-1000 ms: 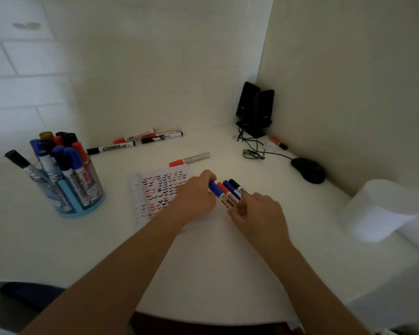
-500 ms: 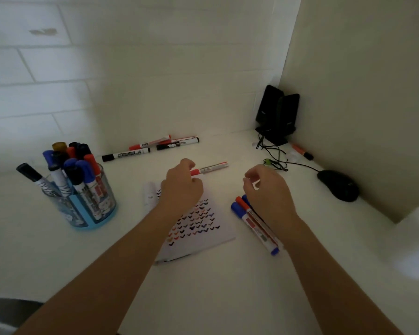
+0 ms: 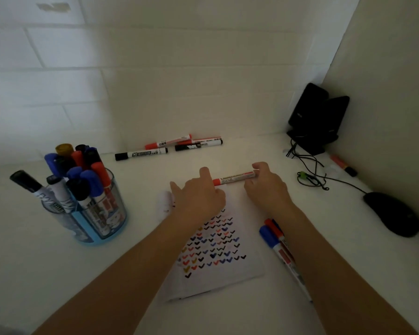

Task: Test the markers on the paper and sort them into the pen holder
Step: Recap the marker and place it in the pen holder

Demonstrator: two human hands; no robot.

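Observation:
A red-capped marker (image 3: 235, 177) lies level just above the desk, held at both ends. My left hand (image 3: 198, 194) pinches its red cap end and my right hand (image 3: 266, 187) grips its tail. Below the hands lies the white paper (image 3: 215, 252), covered with rows of small coloured check marks. A clear blue pen holder (image 3: 92, 213) at the left is full of several markers. A few blue and red markers (image 3: 276, 240) lie beside the paper, partly under my right forearm. More markers (image 3: 169, 147) lie along the back wall.
Black speakers (image 3: 317, 117) stand in the back right corner with tangled cables (image 3: 310, 175) in front. A black mouse (image 3: 392, 213) rests at the right, and an orange marker (image 3: 344, 165) lies by the side wall. A crumpled white tissue (image 3: 165, 201) sits beside the paper.
Both hands left the bundle of markers beside the paper and reached back to the red marker. The left took its cap end first; the right hand now holds its tail.

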